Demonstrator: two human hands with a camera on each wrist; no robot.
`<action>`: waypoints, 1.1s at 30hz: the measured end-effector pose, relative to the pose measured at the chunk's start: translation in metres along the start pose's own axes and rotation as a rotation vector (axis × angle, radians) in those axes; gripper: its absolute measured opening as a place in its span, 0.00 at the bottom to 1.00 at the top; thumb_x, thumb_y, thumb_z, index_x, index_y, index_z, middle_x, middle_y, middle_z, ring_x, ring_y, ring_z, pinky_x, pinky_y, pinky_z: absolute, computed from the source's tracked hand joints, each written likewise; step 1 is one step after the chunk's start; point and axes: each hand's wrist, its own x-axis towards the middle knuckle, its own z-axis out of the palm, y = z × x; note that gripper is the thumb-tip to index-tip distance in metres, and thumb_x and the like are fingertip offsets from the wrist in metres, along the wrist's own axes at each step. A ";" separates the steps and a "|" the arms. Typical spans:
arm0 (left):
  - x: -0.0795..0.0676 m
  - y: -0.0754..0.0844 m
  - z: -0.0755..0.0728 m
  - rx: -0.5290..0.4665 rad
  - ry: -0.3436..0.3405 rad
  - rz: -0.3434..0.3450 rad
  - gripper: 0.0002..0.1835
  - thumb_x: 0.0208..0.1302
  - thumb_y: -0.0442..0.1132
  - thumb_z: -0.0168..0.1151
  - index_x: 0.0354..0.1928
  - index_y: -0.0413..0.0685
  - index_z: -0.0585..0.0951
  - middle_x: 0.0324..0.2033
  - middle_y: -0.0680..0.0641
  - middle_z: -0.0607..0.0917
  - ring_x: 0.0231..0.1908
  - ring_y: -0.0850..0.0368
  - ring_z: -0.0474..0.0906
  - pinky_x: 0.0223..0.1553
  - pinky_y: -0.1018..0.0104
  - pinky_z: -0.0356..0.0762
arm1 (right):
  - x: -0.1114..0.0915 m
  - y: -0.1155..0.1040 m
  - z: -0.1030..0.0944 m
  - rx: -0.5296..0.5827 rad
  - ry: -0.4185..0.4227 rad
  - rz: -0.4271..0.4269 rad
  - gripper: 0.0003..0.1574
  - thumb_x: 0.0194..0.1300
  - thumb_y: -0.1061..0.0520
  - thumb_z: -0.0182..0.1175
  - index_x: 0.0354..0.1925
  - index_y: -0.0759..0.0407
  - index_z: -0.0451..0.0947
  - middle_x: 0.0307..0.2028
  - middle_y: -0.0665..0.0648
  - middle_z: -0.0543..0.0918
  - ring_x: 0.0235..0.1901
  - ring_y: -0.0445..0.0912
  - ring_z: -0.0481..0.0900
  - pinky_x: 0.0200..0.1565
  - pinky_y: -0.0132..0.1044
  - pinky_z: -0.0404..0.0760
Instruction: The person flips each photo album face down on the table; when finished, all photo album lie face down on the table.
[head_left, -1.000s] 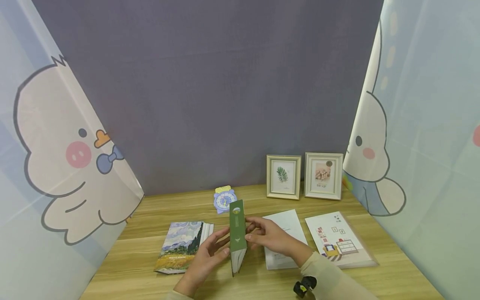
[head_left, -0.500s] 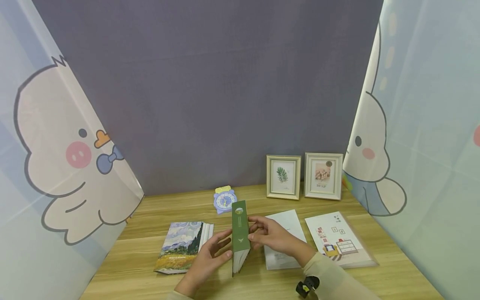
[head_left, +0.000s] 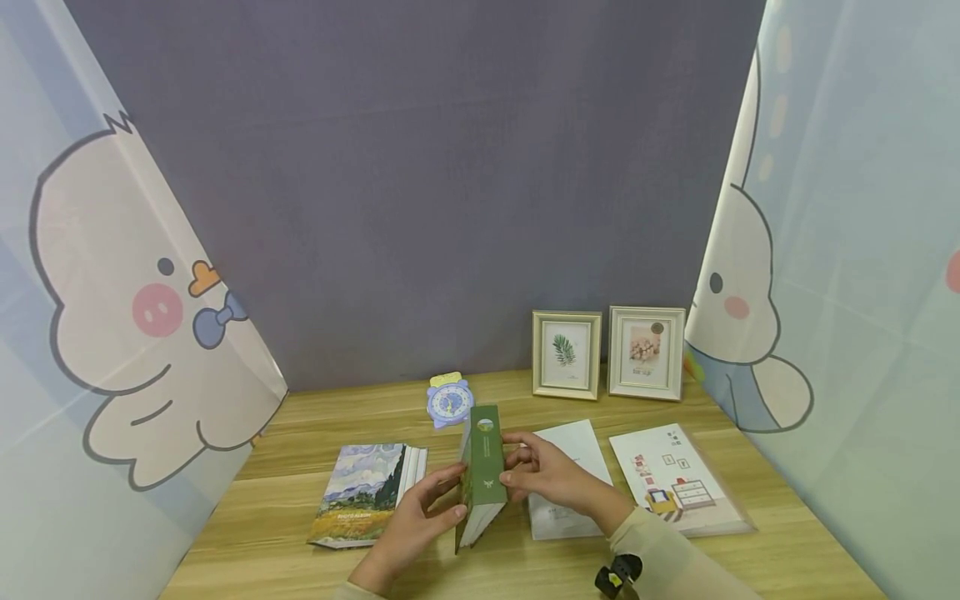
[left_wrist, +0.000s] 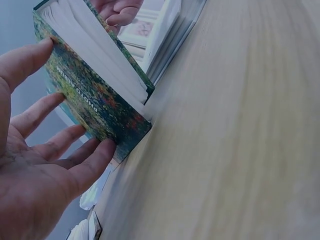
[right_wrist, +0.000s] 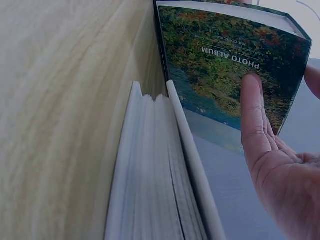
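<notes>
A thick photo album (head_left: 487, 454) with a green spine and painted floral covers stands spine up on the table between both hands. Its covers spread slightly, and white pages (left_wrist: 95, 55) show at the end. My left hand (head_left: 420, 517) touches one cover with spread, fairly straight fingers; in the left wrist view the thumb sits near that cover's upper edge. On the opposite cover, my right hand (head_left: 558, 479) lays a straight finger (right_wrist: 253, 102) below the lettering, with its thumb by the spine edge. Nearest on the left lies another photo album (head_left: 360, 492) with a landscape cover.
A white-covered book (head_left: 573, 517) lies under the right forearm, beside a book with a furniture drawing (head_left: 686, 483). Two picture frames (head_left: 566, 354) stand at the back right. A blue clock-shaped item (head_left: 448, 402) lies behind the green-spined album. Curtains enclose the wooden table (head_left: 277, 467).
The green-spined album has tilted and turned, its spine shifting right so the left cover now shows. My right hand has moved slightly right with it; the left hand has barely moved.
</notes>
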 end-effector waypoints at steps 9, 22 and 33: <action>-0.001 -0.002 -0.001 0.007 -0.005 -0.015 0.31 0.71 0.31 0.67 0.73 0.35 0.70 0.76 0.33 0.65 0.75 0.30 0.59 0.70 0.42 0.67 | -0.001 0.002 -0.001 -0.008 0.034 0.024 0.43 0.74 0.60 0.66 0.76 0.70 0.56 0.49 0.67 0.83 0.42 0.55 0.88 0.47 0.67 0.85; -0.002 0.002 -0.004 0.080 -0.016 -0.056 0.29 0.72 0.36 0.68 0.72 0.40 0.74 0.77 0.33 0.62 0.76 0.29 0.54 0.70 0.37 0.64 | 0.000 0.004 -0.003 -0.061 0.121 0.090 0.42 0.72 0.59 0.68 0.74 0.73 0.61 0.42 0.63 0.82 0.29 0.51 0.86 0.34 0.50 0.90; -0.004 0.004 -0.007 0.152 -0.012 -0.055 0.29 0.71 0.38 0.70 0.71 0.41 0.75 0.75 0.36 0.68 0.75 0.30 0.58 0.70 0.41 0.66 | -0.003 0.007 -0.004 -0.085 0.134 0.104 0.47 0.69 0.64 0.68 0.74 0.81 0.56 0.38 0.62 0.81 0.27 0.49 0.84 0.31 0.54 0.89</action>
